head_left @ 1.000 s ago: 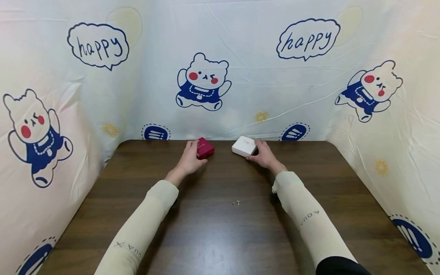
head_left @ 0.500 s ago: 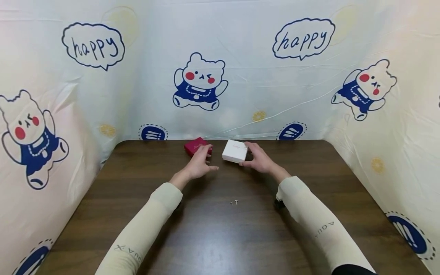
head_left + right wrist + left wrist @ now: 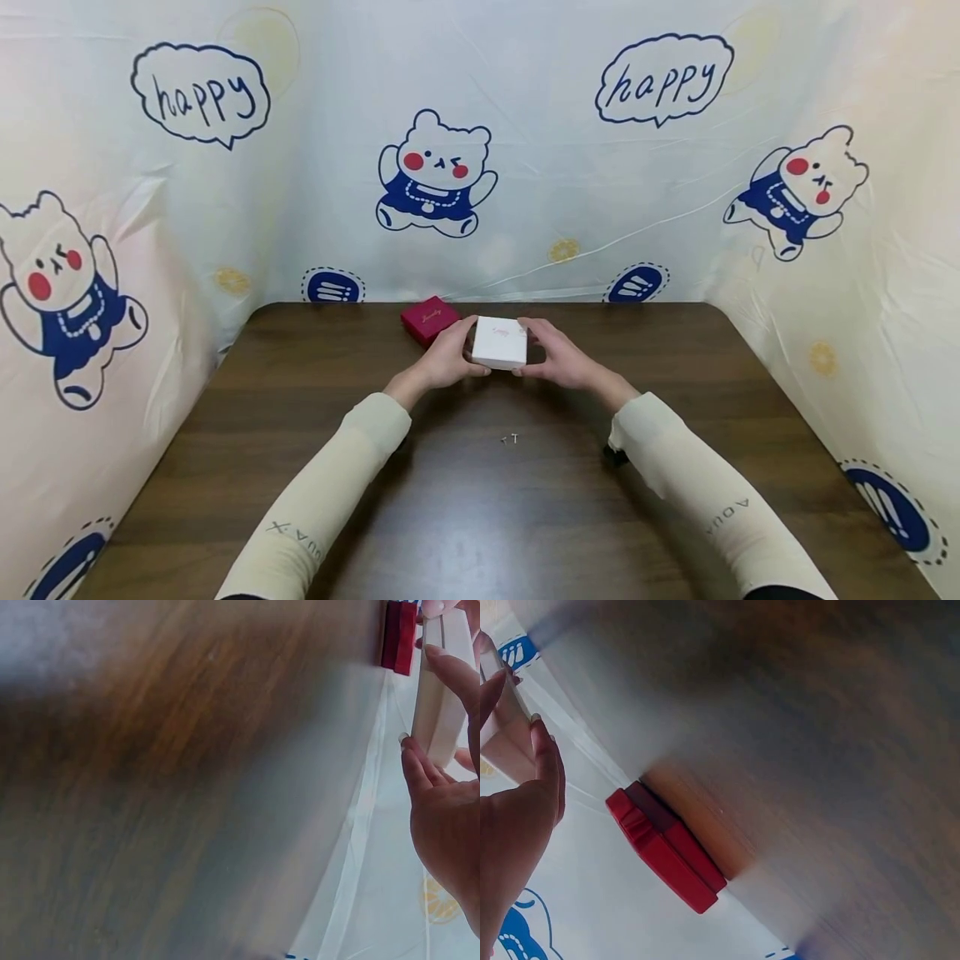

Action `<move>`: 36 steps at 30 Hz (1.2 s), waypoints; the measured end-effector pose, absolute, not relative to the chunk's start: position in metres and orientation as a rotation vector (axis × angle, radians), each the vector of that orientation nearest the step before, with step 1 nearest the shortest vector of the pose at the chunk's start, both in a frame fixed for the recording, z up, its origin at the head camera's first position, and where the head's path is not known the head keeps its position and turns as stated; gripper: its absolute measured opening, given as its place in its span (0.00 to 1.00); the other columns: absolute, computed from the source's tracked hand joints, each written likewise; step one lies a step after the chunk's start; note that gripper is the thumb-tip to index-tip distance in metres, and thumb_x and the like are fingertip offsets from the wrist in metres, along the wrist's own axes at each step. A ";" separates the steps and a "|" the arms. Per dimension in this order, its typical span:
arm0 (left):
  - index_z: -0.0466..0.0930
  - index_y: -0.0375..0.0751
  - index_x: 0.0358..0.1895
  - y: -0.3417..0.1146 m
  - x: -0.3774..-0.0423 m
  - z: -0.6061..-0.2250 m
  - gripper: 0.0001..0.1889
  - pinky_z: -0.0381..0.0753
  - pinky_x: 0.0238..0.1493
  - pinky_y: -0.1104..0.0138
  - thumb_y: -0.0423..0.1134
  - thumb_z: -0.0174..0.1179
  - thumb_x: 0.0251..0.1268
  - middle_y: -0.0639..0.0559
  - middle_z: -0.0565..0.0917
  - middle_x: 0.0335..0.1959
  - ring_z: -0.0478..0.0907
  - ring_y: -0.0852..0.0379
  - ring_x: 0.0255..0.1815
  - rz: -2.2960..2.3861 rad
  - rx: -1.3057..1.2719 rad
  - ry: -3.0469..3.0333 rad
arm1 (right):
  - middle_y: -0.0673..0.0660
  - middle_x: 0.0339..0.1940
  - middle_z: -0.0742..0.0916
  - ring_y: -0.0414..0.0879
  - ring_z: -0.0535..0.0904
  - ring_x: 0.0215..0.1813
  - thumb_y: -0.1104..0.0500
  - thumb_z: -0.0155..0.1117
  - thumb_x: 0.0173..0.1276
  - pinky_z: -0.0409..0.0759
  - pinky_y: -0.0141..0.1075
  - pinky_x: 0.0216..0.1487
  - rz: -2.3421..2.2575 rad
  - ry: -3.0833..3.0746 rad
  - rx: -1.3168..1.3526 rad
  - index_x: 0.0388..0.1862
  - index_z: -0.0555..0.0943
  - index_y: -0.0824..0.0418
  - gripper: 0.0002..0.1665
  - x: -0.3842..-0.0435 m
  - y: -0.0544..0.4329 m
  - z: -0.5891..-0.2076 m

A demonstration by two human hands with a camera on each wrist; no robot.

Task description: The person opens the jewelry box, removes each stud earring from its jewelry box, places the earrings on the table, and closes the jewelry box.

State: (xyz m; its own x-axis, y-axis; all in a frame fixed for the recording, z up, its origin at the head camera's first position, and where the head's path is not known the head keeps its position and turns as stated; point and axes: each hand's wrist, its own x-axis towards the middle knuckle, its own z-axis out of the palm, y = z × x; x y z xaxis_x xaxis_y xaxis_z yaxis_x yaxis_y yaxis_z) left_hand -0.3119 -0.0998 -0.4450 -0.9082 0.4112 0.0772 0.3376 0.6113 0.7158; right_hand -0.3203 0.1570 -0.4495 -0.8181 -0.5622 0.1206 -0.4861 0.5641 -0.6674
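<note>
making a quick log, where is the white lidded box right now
In the head view, the white lidded box is held between the left hand and right hand, just right of the red box.

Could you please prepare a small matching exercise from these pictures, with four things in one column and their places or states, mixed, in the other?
1. white box
2. red box
3. two tiny items
4. cloth backdrop

A. lying on the table, nearer the person than both boxes
B. gripped by the left hand and the right hand
C. behind the table, printed with bears
D. near the table's far edge, not held

Pairs: 1-B, 2-D, 3-A, 4-C
</note>
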 end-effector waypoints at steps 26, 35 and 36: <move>0.64 0.30 0.63 -0.097 -0.287 -0.461 0.42 0.76 0.48 0.65 0.33 0.82 0.47 0.40 0.71 0.52 0.71 0.53 0.48 1.015 0.737 2.685 | 0.63 0.74 0.70 0.55 0.72 0.69 0.52 0.78 0.64 0.71 0.51 0.70 -0.862 2.628 -0.932 0.80 0.59 0.64 0.53 -0.295 0.166 -0.453; 0.62 0.28 0.66 -0.095 -0.279 -0.460 0.46 0.75 0.50 0.65 0.35 0.82 0.46 0.39 0.69 0.54 0.70 0.53 0.48 0.979 0.742 2.663 | 0.66 0.72 0.71 0.57 0.69 0.69 0.52 0.79 0.62 0.68 0.53 0.72 -0.795 2.641 -1.015 0.77 0.60 0.69 0.53 -0.289 0.168 -0.453; 0.61 0.28 0.68 -0.095 -0.279 -0.460 0.47 0.75 0.50 0.65 0.35 0.82 0.47 0.39 0.68 0.54 0.70 0.53 0.49 0.969 0.730 2.658 | 0.67 0.71 0.71 0.57 0.70 0.69 0.52 0.79 0.62 0.68 0.53 0.71 -0.789 2.642 -1.026 0.77 0.61 0.70 0.53 -0.288 0.168 -0.454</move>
State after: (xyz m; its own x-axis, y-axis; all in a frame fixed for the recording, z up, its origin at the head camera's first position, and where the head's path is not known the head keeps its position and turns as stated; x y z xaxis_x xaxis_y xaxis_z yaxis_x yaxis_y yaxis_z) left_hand -0.2785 -0.0945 -0.4595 -0.8526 0.5213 -0.0350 0.3765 0.6594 0.6507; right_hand -0.2883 0.1675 -0.4537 -0.7394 -0.6732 0.0068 -0.5668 0.6170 -0.5460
